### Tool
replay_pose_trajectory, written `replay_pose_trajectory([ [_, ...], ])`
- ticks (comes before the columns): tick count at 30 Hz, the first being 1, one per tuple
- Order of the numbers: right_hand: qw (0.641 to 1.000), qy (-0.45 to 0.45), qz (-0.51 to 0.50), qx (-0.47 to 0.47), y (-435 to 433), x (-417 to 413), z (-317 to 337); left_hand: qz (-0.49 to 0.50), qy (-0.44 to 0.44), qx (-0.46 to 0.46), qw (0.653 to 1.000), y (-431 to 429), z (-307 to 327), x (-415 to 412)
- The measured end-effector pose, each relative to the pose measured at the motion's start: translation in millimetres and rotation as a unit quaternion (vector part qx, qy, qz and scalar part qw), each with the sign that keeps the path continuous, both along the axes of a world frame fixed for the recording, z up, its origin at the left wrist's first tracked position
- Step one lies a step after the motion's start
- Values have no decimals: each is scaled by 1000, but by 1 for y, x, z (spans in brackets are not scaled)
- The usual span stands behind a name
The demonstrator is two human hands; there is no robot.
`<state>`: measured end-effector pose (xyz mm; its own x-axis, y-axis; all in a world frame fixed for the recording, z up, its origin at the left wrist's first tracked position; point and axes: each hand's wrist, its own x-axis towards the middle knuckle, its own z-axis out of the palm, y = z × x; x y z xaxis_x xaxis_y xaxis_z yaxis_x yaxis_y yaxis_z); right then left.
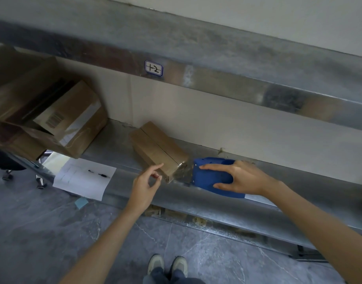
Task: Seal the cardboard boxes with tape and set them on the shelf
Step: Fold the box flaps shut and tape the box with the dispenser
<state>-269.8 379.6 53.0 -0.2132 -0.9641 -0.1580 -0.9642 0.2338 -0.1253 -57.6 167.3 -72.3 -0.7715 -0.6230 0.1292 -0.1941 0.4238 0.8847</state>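
At left fingertips point(160, 166), cardboard box point(158, 148)

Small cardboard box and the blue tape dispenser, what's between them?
In the head view, a stretch of clear tape bridges the small cardboard box and the blue tape dispenser.

The left forearm point(106, 238) and right forearm point(319, 218) are bare. Below, dark blue-grey trousers point(165, 278) meet pale grey-green low trainers point(156, 264) with lighter toe caps.
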Motion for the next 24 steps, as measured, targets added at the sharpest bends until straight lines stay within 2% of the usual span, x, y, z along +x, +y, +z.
replay_pose_trajectory([
  [6,1000,19,-8,-1,-1,0,-6,37,36,-9,999,1,-12,-11],
  [10,1000,13,-16,-3,-2,1,-11,54,57,-99,992,3,-16,-15],
  [14,1000,2,-20,-8,-2,-1,-14,111,18,-172,979,2,-19,-17],
  [17,1000,-4,-22,-12,-2,-2,-17,84,28,-217,972,-1,-19,-19],
  [20,1000,-5,-22,-15,-3,-4,-20,44,41,-210,976,-8,-21,-24],
  [24,999,-13,-29,-19,-3,-5,-21,67,35,-224,972,-6,-17,-29],
])
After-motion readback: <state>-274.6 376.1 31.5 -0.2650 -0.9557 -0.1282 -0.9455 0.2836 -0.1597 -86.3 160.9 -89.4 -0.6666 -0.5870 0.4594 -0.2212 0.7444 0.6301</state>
